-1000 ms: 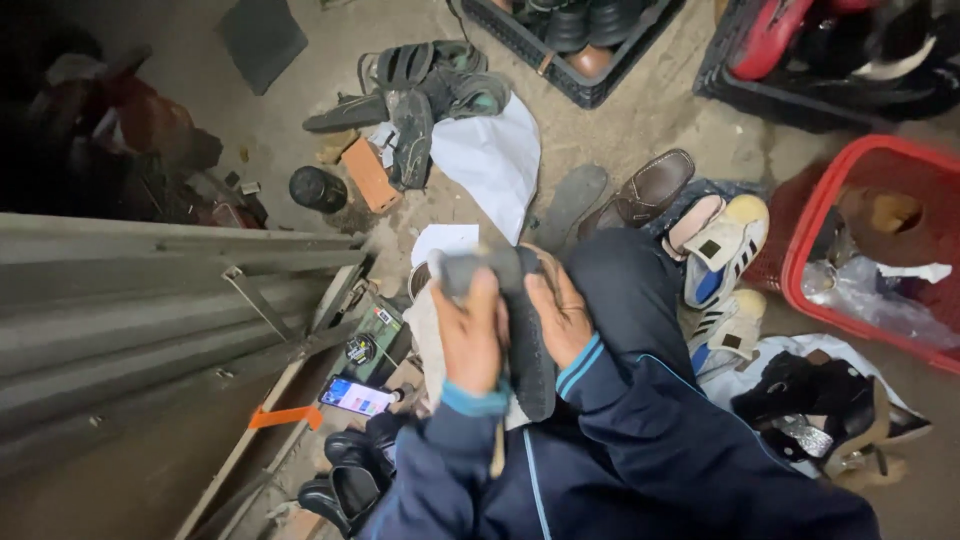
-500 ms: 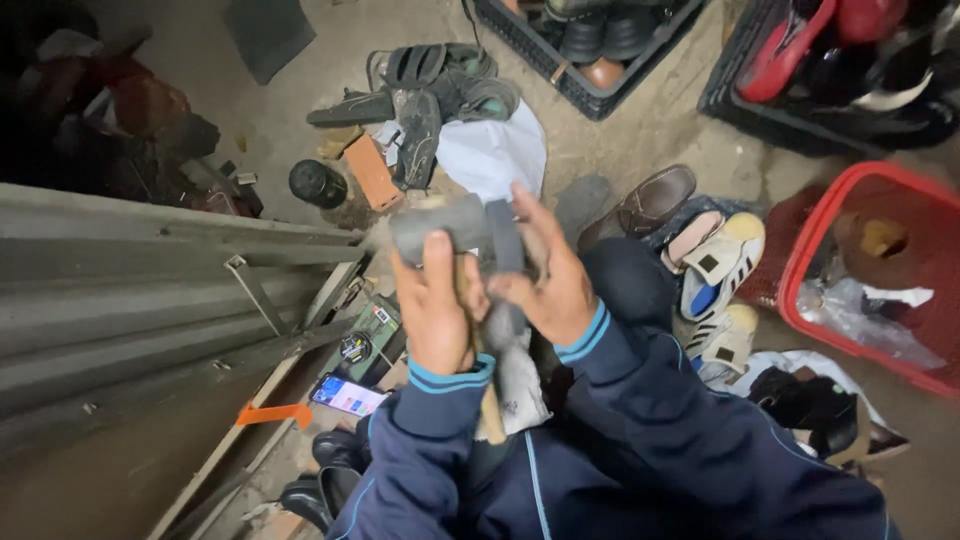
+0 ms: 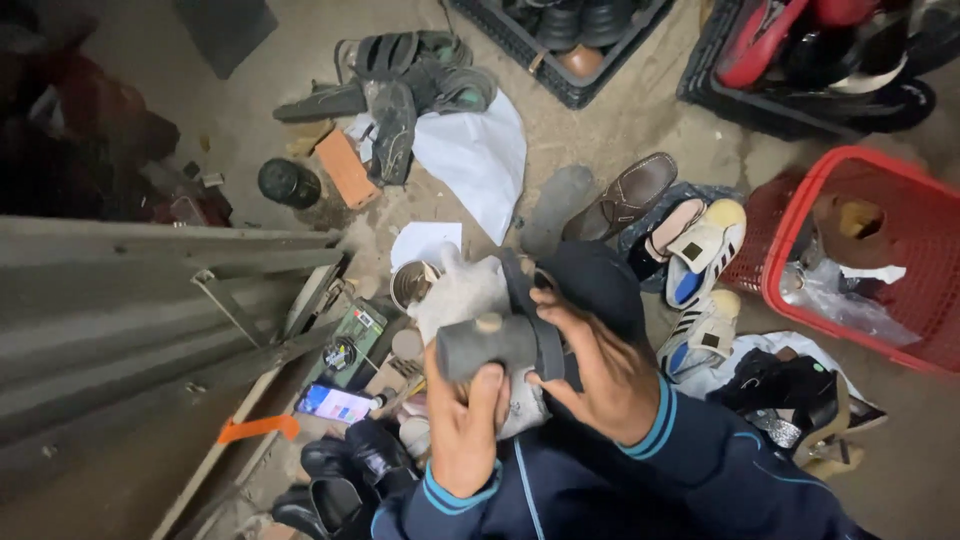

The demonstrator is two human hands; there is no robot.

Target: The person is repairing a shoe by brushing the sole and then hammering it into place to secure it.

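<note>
Grey sandal (image 3: 500,345) sits sole-up between your hands, left hand (image 3: 465,425) clamped underneath, right hand (image 3: 600,375) fingers closed on the strap; looks light, bendy — grip the sole's edges.

The dark grey shoe (image 3: 500,345) looks like matt rubber, the white cloth (image 3: 462,292) soft, the brown shoe (image 3: 622,195) smooth leather, the red basket (image 3: 860,250) plastic.

Shoes (image 3: 700,250) right, metal sheet (image 3: 130,310) left.
</note>
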